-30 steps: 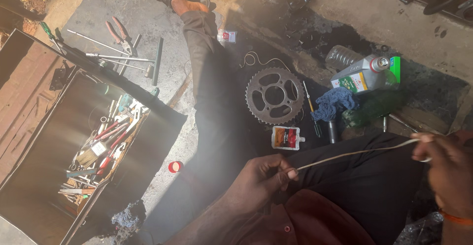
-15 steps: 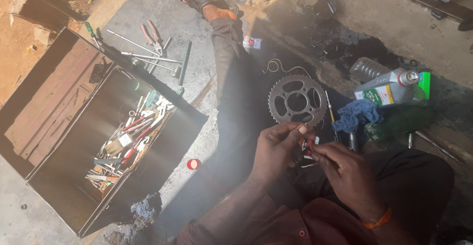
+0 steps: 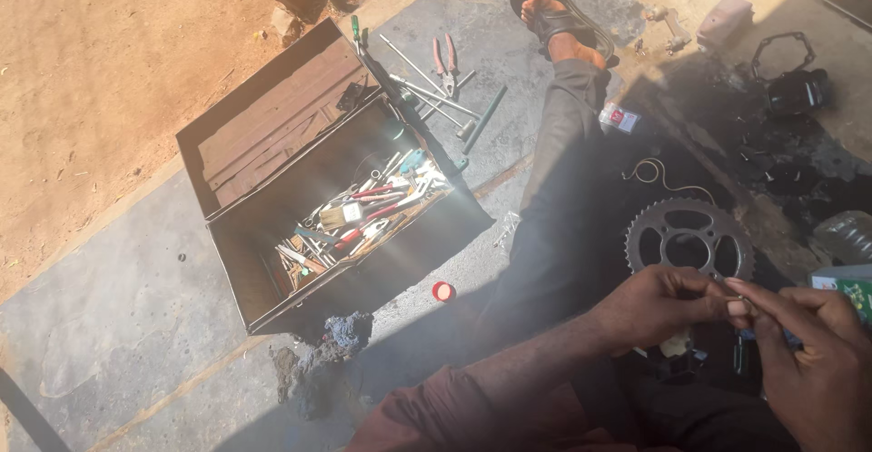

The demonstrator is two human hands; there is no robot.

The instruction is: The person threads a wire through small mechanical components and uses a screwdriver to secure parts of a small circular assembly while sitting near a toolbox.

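My left hand [image 3: 656,307] and my right hand [image 3: 811,361] meet at the lower right, fingertips pinched together on a small thin piece, probably a bit of wire, too small to make out. Just beyond them a toothed metal sprocket [image 3: 688,241] lies flat on the concrete. My left leg in dark trousers [image 3: 563,198] stretches out to a sandalled foot [image 3: 556,18]. A small dark item with a pale patch [image 3: 677,347] sits under my left hand.
An open metal toolbox [image 3: 318,188] full of hand tools stands at the left. Loose pliers [image 3: 445,57] and rods [image 3: 436,93] lie beyond it. A red cap [image 3: 442,291], a dark rag [image 3: 341,332], a wire loop [image 3: 649,172] and greasy parts [image 3: 790,89] lie around.
My hands, a second ago spread apart pulling a thin wire taut, have come together and now pinch at one spot. The view has swung left, showing more of the toolbox.
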